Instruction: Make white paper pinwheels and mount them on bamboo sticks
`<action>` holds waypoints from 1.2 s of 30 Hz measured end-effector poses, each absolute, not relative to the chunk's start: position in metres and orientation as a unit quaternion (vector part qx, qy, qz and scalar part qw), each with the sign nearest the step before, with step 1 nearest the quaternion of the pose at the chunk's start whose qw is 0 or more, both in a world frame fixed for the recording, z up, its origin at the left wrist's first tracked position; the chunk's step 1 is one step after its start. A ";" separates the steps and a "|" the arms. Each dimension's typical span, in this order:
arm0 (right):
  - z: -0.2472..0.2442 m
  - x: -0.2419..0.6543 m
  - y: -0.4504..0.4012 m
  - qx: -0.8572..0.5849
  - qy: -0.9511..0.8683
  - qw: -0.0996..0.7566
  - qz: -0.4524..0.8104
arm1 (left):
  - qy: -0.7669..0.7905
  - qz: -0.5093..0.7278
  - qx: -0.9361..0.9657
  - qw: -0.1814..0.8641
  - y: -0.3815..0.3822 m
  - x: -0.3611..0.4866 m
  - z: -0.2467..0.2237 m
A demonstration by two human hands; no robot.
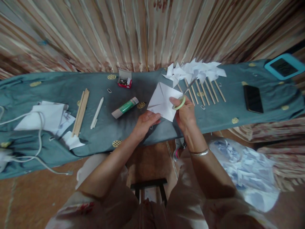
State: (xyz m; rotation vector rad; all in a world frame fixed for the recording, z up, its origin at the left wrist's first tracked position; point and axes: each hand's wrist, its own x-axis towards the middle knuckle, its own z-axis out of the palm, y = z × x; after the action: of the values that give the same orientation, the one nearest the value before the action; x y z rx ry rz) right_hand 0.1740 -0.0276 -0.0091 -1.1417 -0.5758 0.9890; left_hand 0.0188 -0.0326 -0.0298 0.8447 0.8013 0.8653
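A white square of paper [163,98] with slits running in from its corners is held over the cloth-covered table. My left hand [147,124] pinches its lower left edge between thumb and fingers. My right hand [185,113] is closed around scissors [179,103] with pale green handles, and its thumb also rests on the paper's right side. The scissor blades point up and away to the right, off the paper. Just beyond them lie several white paper pinwheels [175,73] on wooden sticks [206,92], side by side in a row.
Left of the paper are a green glue tube [125,108], a small red box of metal pins [125,79], a white pen [97,113], loose sticks [81,113] and paper sheets [45,117] under a white cable. A phone [253,99] and blue-framed device [284,66] lie right; a scrap-filled bag [245,171] stands below.
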 end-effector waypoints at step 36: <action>0.004 0.156 -0.077 -0.457 -0.467 0.356 0.668 | 0.422 0.517 0.272 0.693 0.010 -0.023 -0.009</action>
State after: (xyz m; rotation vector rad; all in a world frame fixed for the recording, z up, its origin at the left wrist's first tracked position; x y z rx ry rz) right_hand 0.1561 -0.0769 0.0037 -1.1816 -1.2071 1.7248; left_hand -0.0225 0.0096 -0.0088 0.6086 0.9418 1.1556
